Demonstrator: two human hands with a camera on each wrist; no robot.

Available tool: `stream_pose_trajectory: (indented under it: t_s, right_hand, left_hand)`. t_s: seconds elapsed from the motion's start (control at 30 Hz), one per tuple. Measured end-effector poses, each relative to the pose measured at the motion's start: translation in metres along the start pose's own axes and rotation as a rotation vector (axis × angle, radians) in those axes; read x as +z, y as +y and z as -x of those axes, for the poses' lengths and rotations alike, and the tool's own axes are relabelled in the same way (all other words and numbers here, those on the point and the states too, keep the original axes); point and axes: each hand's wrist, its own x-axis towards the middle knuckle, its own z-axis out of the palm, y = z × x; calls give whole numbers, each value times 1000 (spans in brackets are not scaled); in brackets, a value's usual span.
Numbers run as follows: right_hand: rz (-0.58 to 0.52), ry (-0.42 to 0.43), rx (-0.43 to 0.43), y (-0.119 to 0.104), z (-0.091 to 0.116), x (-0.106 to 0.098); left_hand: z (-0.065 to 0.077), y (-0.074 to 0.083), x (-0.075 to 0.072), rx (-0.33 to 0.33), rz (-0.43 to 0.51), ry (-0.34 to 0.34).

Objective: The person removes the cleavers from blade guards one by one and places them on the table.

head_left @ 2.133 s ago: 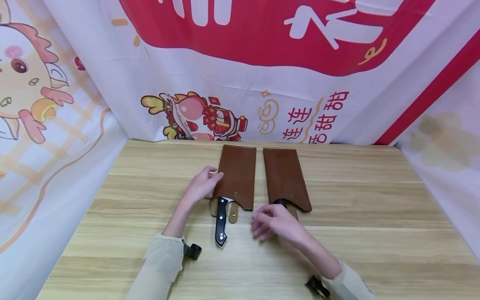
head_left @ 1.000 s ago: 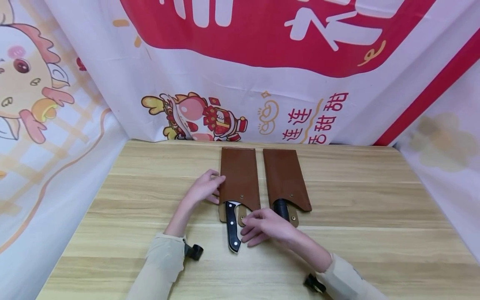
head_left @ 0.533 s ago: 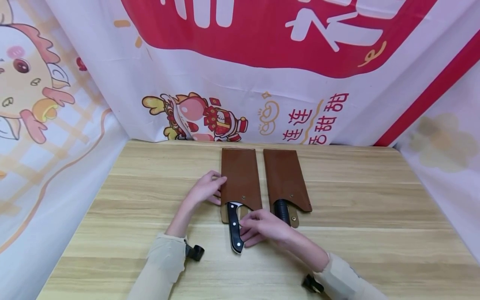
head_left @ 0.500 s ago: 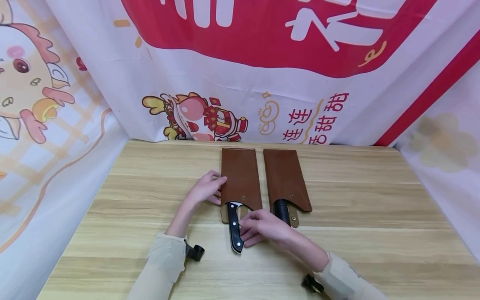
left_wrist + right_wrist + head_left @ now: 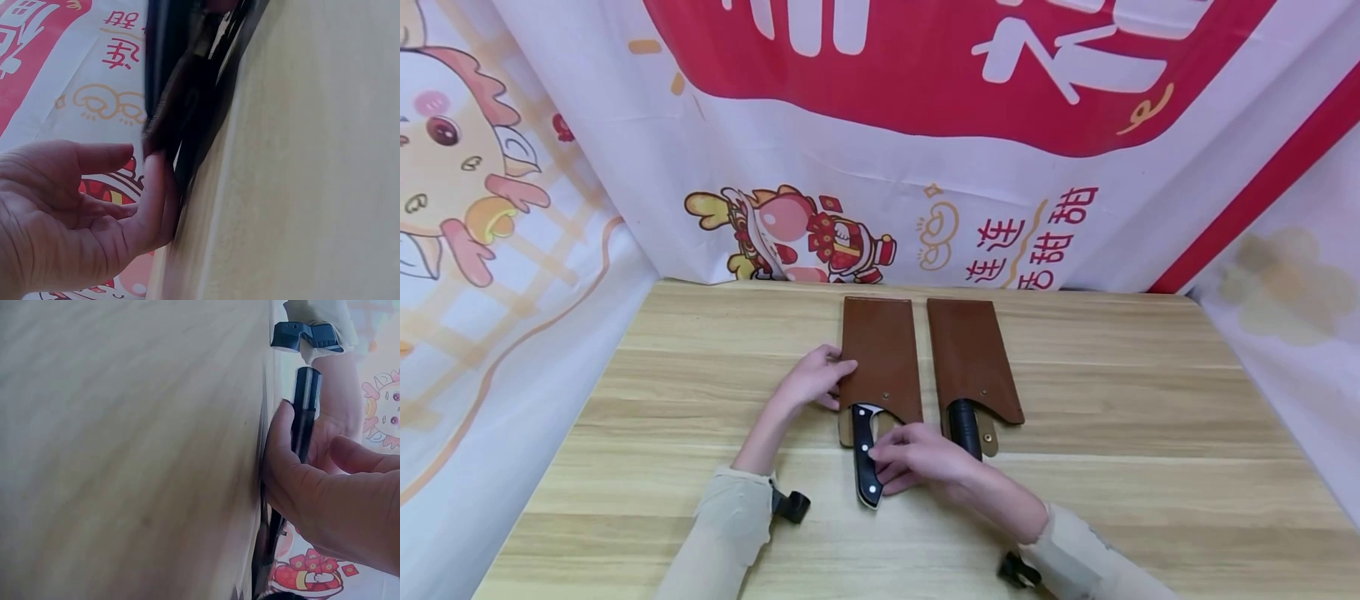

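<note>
Two brown leather sheaths lie side by side on the table. A knife with a black riveted handle (image 5: 863,437) sits in the left sheath (image 5: 880,346), blade inside. My left hand (image 5: 811,377) is at that sheath's left edge; in the left wrist view its fingertips touch the edge, the thumb apart. My right hand (image 5: 925,457) is at the right side of the black handle. The right wrist view shows fingers beside the handle (image 5: 304,394) and the thumb raised off it. From the right sheath (image 5: 973,350) a ribbed black handle (image 5: 965,425) sticks out, its end hidden behind my right hand.
The wooden table (image 5: 1150,467) stretches to both sides. A printed white and red cloth (image 5: 850,150) hangs behind it. Each sheath has a snap strap, the right strap (image 5: 988,440) lying unfastened. Black cameras sit on both wrists.
Over two seconds the left sheath with its knife has turned and shifted right, then slid slightly left. My right hand has come from near the right sheath to the left knife's handle.
</note>
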Motion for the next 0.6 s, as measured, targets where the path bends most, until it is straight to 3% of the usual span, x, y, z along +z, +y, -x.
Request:
stream_pose_trajectory:
  t_s: [0.23,0.6]
  right_hand:
    - [-45,7,19,-1,-3,7]
    - [-213,-74,3,-4,-6,10]
  left_hand:
    - [-1,1,2,2,-18,-5]
    - [-3,-1,4,-10,121,16]
